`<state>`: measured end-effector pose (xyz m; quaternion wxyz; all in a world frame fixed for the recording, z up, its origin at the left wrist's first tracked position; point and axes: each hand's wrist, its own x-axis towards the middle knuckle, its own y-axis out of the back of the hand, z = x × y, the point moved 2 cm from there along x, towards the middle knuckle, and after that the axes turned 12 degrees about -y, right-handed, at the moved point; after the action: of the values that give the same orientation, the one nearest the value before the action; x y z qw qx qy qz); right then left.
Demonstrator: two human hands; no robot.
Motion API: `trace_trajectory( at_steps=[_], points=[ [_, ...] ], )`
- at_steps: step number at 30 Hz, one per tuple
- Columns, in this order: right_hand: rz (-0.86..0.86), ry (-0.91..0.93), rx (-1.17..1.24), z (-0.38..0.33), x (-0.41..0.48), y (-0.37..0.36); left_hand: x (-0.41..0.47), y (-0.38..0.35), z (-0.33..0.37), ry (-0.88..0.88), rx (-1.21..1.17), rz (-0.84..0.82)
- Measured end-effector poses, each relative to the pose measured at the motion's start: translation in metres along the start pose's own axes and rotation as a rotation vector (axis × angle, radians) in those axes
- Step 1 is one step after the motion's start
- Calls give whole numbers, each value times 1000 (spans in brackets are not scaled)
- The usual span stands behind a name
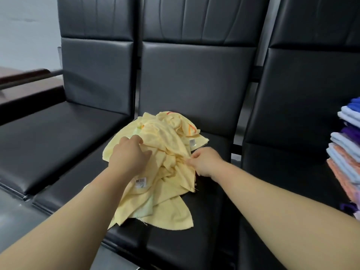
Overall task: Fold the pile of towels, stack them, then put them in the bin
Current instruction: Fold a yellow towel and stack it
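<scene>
A crumpled pile of pale yellow towels [161, 162] lies on the middle seat [210, 221] of a row of black padded chairs, spreading from the back of the cushion toward its front edge. Some of the cloths show orange stitching near the top of the heap, and a pale green patch peeks out low on the left side. A white barcode label [141, 182] sits on the fabric just beside the left forearm, and a smaller white tag [192, 142] shows at the far right edge of the pile.

The left hand [129, 154] rests palm-down on the upper left of the pile, fingers spread and curled slightly into the cloth; whether it actually grips a fold or only presses on it is hard to tell from this angle. The right hand [206, 162] is at the pile's right edge, thumb and fingertips pinched narrowly on a gathered ridge of yellow fabric.

On the right-hand seat, at the frame's edge, stands a stack of folded towels [344, 156] in blue, light blue, purple and peach. The left seat [58, 137] is next to the pile, with a dark wooden armrest [25, 76] beyond it.
</scene>
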<state>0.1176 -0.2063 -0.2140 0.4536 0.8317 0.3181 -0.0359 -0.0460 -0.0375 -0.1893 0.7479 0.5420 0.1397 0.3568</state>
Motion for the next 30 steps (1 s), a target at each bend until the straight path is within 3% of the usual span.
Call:
trace_trajectory(
  at_steps=[4,8,12,15,17,20,23,25,27,30],
  points=[
    [-88,112,506,-6,-25,50,-2,-3,14,-115,-152,9],
    [-321,123,1130,-10,-54,91,-10,2,40,-249,-267,-28],
    [-442,76,1373,-7,-79,109,-14,-2,55,-291,-27,-121],
    [-367,17,1323,5,-91,117,-21,1,68,-390,-47,-223],
    [-311,-5,1101,15,-100,120,-25,5,74,-427,-140,-368],
    [-361,48,509,36,-114,116,-33,20,85,-430,-291,-498],
    [-353,128,-220,53,-122,108,-45,29,103,-411,-712,-676],
    [-328,164,-457,57,-127,108,-49,32,116,-407,-934,-709],
    [-319,177,-357,62,-129,116,-50,30,126,-388,-1055,-633],
    [-385,173,197,72,-130,140,-52,22,131,-409,-930,-507]
  ],
)
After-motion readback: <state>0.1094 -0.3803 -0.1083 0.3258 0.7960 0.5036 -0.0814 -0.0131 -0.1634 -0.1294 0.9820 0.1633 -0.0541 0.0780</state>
